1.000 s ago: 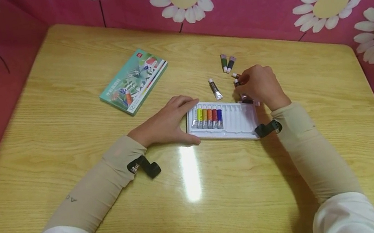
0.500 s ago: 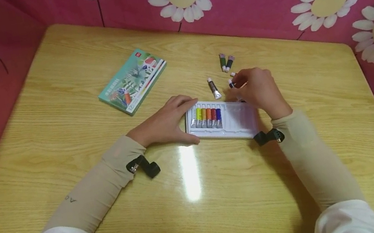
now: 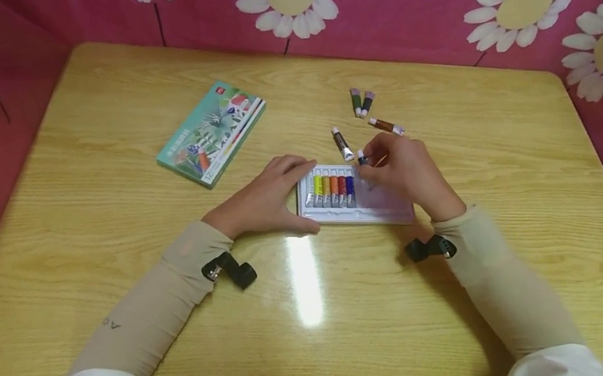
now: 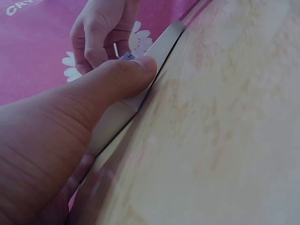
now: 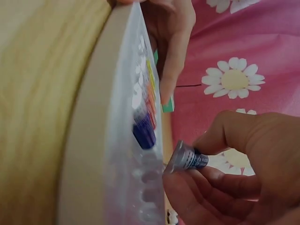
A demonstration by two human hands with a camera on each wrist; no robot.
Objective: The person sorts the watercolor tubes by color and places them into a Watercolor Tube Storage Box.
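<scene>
My left hand (image 3: 265, 204) grips the left end of a white plastic paint tray (image 3: 342, 217), thumb at the near edge and fingers at the far one. Several paint tubes lie side by side in its left slots, from white and a yellow tube (image 3: 318, 190) to a blue tube (image 3: 351, 190). Over the tray's right half, my right hand (image 3: 412, 175) pinches a dark blue paint tube (image 5: 188, 157) between thumb and fingers. In the right wrist view this tube sits just off the tray, beside bare slots. The right hand hides part of the tray.
Behind the tray lie a dark brown tube (image 3: 342, 144), an orange-brown tube (image 3: 386, 126) and two dark green tubes (image 3: 356, 102). A teal paint box (image 3: 211, 135) lies at the back left. A pink flowered cloth (image 3: 402, 5) stands behind the wooden table (image 3: 233, 352).
The right hand has picked up the dark blue tube from behind the tray and carried it left and nearer, over the tray. The orange-brown tube is now uncovered. The left hand stays in place.
</scene>
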